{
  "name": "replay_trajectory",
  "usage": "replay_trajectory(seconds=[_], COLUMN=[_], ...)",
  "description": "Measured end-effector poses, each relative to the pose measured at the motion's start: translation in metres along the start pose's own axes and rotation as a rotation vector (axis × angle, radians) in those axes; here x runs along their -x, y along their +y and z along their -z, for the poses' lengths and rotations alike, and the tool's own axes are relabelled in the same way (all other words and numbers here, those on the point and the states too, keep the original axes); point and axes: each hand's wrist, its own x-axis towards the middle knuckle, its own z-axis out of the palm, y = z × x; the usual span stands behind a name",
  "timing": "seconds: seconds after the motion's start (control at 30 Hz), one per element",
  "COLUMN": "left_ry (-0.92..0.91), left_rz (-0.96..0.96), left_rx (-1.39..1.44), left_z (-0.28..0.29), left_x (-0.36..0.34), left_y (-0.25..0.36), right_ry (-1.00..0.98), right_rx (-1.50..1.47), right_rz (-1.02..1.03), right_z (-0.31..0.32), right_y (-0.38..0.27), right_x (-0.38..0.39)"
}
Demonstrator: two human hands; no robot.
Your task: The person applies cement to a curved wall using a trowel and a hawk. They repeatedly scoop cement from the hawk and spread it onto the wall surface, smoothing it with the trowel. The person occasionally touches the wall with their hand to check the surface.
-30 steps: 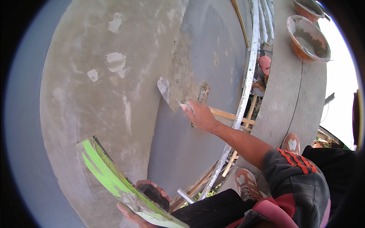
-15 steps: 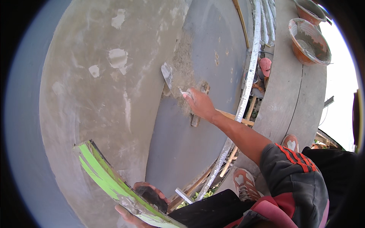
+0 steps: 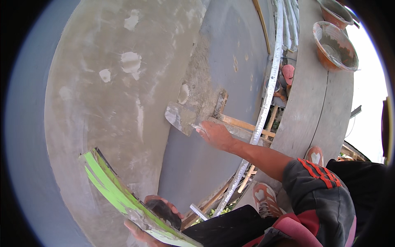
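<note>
My right hand (image 3: pixel 216 135) is closed around the handle of a trowel (image 3: pixel 180 118). The trowel's wide, mortar-smeared blade lies at the wall, along the border between beige plaster (image 3: pixel 94 107) and a rough strip of mortar (image 3: pixel 199 80). A fresh pale dab sits just above the blade. Low on the left, my left hand (image 3: pixel 142 235) grips a long lime-green plastering float (image 3: pixel 111 185) from behind, by its dark handle. Mortar streaks the float's green face. Part of that hand is hidden by the float.
Beside the wall run grey planks (image 3: pixel 306 90), where my shoes stand. Two orange mortar basins (image 3: pixel 335 47) rest on the far end. A perforated metal bar (image 3: pixel 269 90) and wooden battens (image 3: pixel 242 123) cross the gap. Below, a person in a pink cap (image 3: pixel 288 74) is visible.
My right hand has brought the trowel down and slightly left along the wall, turning the blade more face-on. A pale mortar dab shows where it was. The left hand and float have barely moved.
</note>
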Motion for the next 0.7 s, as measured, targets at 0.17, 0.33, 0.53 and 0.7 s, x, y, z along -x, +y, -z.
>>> replay_trajectory(seconds=[0.17, 0.33, 0.53, 0.7], left_ry=[-0.037, 0.017, -0.07, -0.111], left_rz=[0.0, 0.035, -0.006, -0.026], left_rx=[0.033, 0.162, 0.034, 0.017], left_z=[-0.001, -0.021, 0.002, 0.001], left_x=[-0.003, 0.002, -0.001, -0.004], left_y=[0.0, -0.001, -0.001, 0.004], right_ry=[0.075, -0.03, 0.108, 0.017], right_rx=[0.015, -0.016, -0.069, -0.041], right_rz=[-0.125, 0.042, -0.206, -0.055], right_z=[0.009, 0.002, 0.031, 0.023], right_y=[0.007, -0.003, 0.011, 0.002], right_x=[-0.019, -0.006, -0.046, -0.038])
